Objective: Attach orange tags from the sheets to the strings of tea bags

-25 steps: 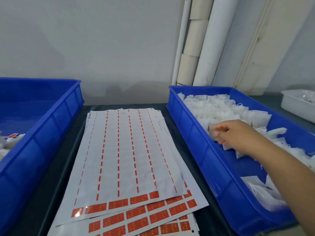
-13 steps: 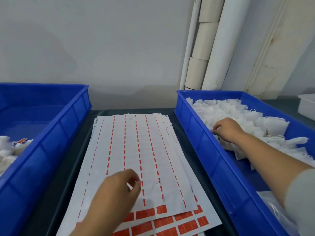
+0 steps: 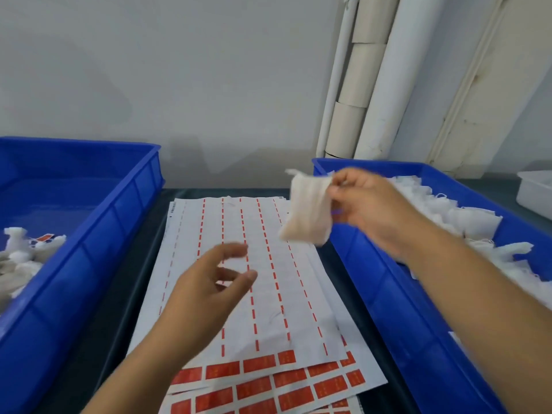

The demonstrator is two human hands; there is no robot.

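From the head view, the change is plain: a second ago my right hand [image 3: 367, 209] was down among the heap in the right bin [image 3: 385, 282], and now it is up and out over the bin's near-left corner with one tea bag [image 3: 307, 209] pinched by its upper right corner between thumb and fingertips, so the bag dangles over the right edge of the top sheet [image 3: 236, 279]. My left hand [image 3: 209, 286], which was not in sight a second ago and half a second ago was reaching low toward the orange row, is now raised above the middle of that sheet. I take this to mean the fetching is done and the tagging of this bag is about to begin; the bag's string is too blurred for me to find, and I hold no tag yet. My right forearm comes in from the lower right, crossing the bin's wall, wrist turned so the knuckles face me. My left forearm rises from the bottom edge, palm turned inward; its fingers are loosely curved and apart, thumb and forefinger gaping, holding nothing and, as far as I can judge, not touching the paper. The orange tags [image 3: 239, 369] sit in a row along the near end of the top sheet, with more on the sheets fanned beneath it. The left bin [image 3: 98, 243] holds a few bags, one with an orange tag showing.
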